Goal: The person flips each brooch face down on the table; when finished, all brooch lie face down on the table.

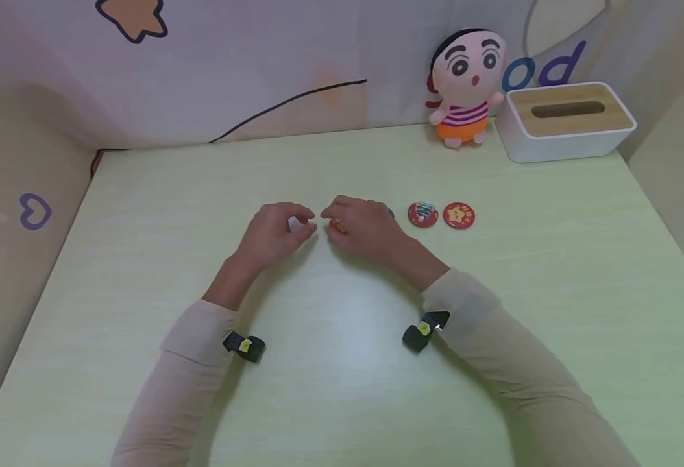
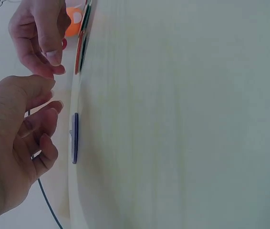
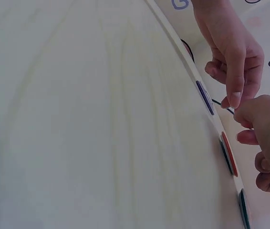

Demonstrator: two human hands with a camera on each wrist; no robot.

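My left hand hovers above the pale table with loosely bent fingers. A flat whitish piece shows between its thumb and fingers in the head view; in the left wrist view this disc lies apart from the hand, on the tabletop. My right hand faces it, fingers bent, fingertips close to the left ones. Nothing is visible between the fingers of either hand. Under the right hand a red round badge is partly hidden, and a bluish edge of another badge peeks out behind it.
To the right lie a red badge with a dark picture and a red badge with a yellow star. A plush doll and a white tissue box with a wooden lid stand at the back, against the printed cloth.
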